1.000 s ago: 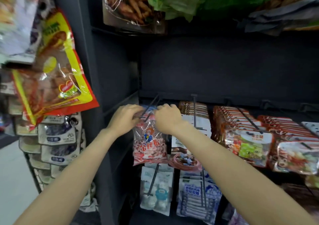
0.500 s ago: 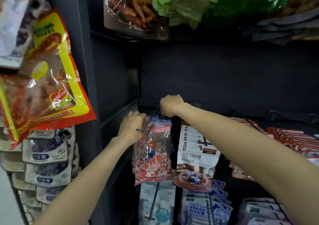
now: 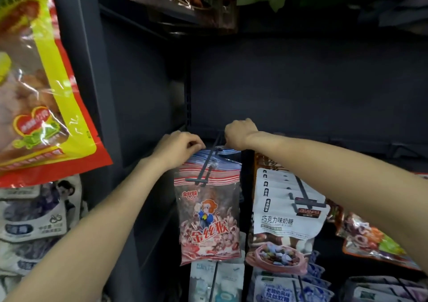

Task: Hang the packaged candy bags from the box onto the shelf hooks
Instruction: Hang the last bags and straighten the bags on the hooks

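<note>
A clear candy bag [image 3: 208, 218] with red stripes and a cartoon monkey hangs on a dark shelf hook [image 3: 203, 174] at the left of the shelf bay. Several more striped bags sit behind it on the same hook. My left hand [image 3: 178, 147] pinches the top left corner of the bags. Further back along the hook, my right hand [image 3: 238, 135] grips the top right edge of the bags with its fingers curled under. The box is out of view.
White chocolate-candy bags [image 3: 289, 216] hang on the neighbouring hook to the right, with colourful packs [image 3: 370, 239] beyond. A large yellow and red snack bag [image 3: 39, 88] hangs at the left on a dark upright post [image 3: 92, 93]. More bags hang below and above.
Both hands have slid the striped bags back along the hook toward the shelf wall. The camera has moved closer and lower.
</note>
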